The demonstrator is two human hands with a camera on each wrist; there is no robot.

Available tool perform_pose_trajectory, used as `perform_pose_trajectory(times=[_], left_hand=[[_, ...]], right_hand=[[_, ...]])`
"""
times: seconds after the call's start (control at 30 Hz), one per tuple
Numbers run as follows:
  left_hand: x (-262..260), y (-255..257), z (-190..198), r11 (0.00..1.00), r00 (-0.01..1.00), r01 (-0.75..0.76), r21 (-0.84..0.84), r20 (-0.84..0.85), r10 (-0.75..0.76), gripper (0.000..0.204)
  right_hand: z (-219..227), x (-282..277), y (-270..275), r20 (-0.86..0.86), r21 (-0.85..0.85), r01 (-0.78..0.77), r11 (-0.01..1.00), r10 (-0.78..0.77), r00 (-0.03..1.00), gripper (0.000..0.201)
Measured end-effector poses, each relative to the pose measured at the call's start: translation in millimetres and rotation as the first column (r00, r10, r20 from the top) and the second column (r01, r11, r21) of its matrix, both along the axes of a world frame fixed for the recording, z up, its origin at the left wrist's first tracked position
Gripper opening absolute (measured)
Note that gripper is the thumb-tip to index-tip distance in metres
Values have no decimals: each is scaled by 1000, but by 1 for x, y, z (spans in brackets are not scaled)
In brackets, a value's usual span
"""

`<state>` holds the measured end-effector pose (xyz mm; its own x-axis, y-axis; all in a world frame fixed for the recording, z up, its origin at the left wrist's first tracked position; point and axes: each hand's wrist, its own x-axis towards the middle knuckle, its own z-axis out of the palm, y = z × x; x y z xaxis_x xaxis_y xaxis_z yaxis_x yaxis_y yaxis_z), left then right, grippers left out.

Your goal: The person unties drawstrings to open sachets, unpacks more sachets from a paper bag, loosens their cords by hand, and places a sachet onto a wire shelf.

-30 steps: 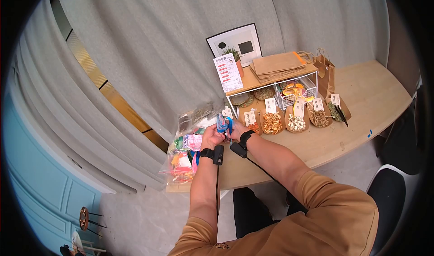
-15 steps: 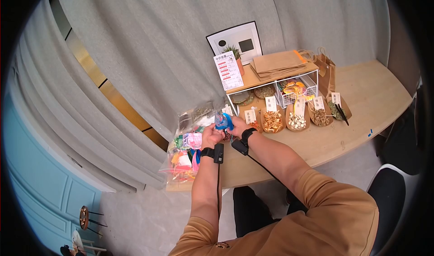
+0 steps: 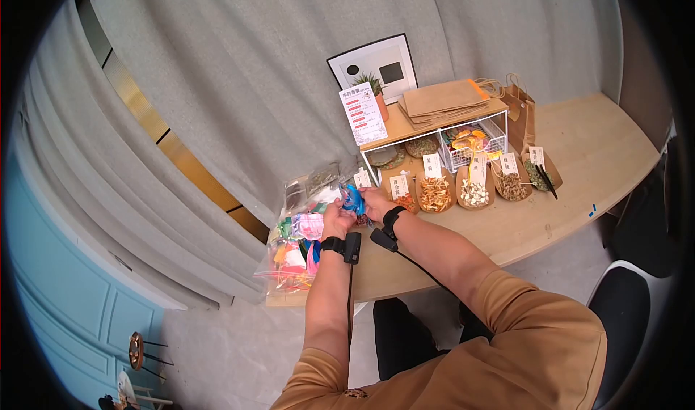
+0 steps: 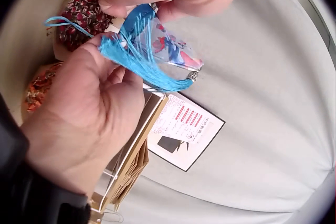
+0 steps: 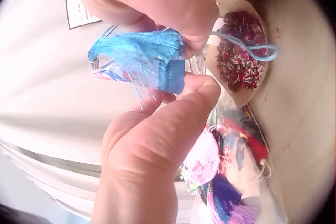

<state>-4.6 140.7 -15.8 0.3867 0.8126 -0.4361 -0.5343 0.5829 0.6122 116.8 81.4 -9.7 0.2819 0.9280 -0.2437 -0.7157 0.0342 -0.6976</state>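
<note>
Both hands hold a small sachet pouch (image 3: 352, 199) at the table's left part. It is sheer with a floral print, a blue hem, a blue tassel (image 4: 142, 69) and a blue cord loop (image 5: 257, 49). My left hand (image 3: 337, 220) pinches the hem between thumb and fingers, lowest in the right wrist view. My right hand (image 3: 376, 203) grips the pouch at its other side, thumb and fingertips at the hem and the tassel's strands. The tassel lies folded back along the pouch. A paper tray of dried rosebuds (image 4: 86, 19) stands just below the hands.
Left of the hands lies a clear plastic bag (image 3: 293, 261) of colourful sachets and tassels. To the right stand several paper trays of dried herbs with labels, among them one of orange-brown slices (image 3: 436, 195). Behind them is a shelf (image 3: 427, 129) with paper bags on top.
The pouch has turned and tilted in the hands, and more of its blue side shows. My right hand has shifted slightly left and up; my left hand stays nearly in place.
</note>
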Motion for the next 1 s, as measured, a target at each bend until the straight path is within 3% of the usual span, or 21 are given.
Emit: perform_pose_trajectory(times=[0.03,0.1,0.13,0.2,0.27,0.37,0.43,0.5,0.57,0.63,0.7,0.77,0.87,0.93,1.0], left_hand=[[-1,-4,2,1000,1000,1,1,-1,-1,15],[-1,-8,5,981,983,178,81,-64,-173,20],[2,-9,6,988,989,146,42,-28,-145,20],[5,-7,4,996,996,82,21,27,-83,19],[6,-6,4,1000,996,20,2,82,-20,20],[2,-5,0,998,999,30,61,-14,-29,21],[6,8,-16,974,981,188,129,19,-192,21],[4,1,-13,966,983,176,191,25,-184,20],[4,-3,-7,988,997,-34,154,-64,44,22],[6,-5,-5,987,999,39,157,19,-43,17],[8,-11,1,980,986,112,164,103,-130,20],[6,-19,10,978,996,-37,205,85,20,25],[5,12,-14,984,986,26,175,159,-54,25],[8,8,-10,986,982,66,155,167,-92,24],[8,-16,9,977,987,-118,176,130,96,21]], right_hand=[[1,-1,-2,-1,1,1,1000,-1,1000,16],[-6,-1,-1,119,20,-98,995,95,988,16],[-9,-2,1,120,21,-97,995,94,988,16],[-9,-3,1,-19,141,-242,960,247,969,17],[-10,0,-3,-17,152,-230,961,235,972,17],[-10,-3,-4,-4,147,-204,968,207,978,18],[-6,-4,-9,8,133,-186,974,186,982,18],[3,-4,-19,59,63,-30,998,26,998,18],[6,-5,-14,4,26,1,1000,-2,1000,20],[-5,-9,-2,108,54,-12,998,6,994,19],[6,-9,-12,80,51,9,999,-13,997,19],[9,-8,-17,51,47,29,998,-32,998,18],[7,-6,-15,60,88,-21,996,16,998,16],[28,-9,-37,181,-8,-56,998,57,982,16],[23,-9,-31,100,20,-26,999,24,995,15]])
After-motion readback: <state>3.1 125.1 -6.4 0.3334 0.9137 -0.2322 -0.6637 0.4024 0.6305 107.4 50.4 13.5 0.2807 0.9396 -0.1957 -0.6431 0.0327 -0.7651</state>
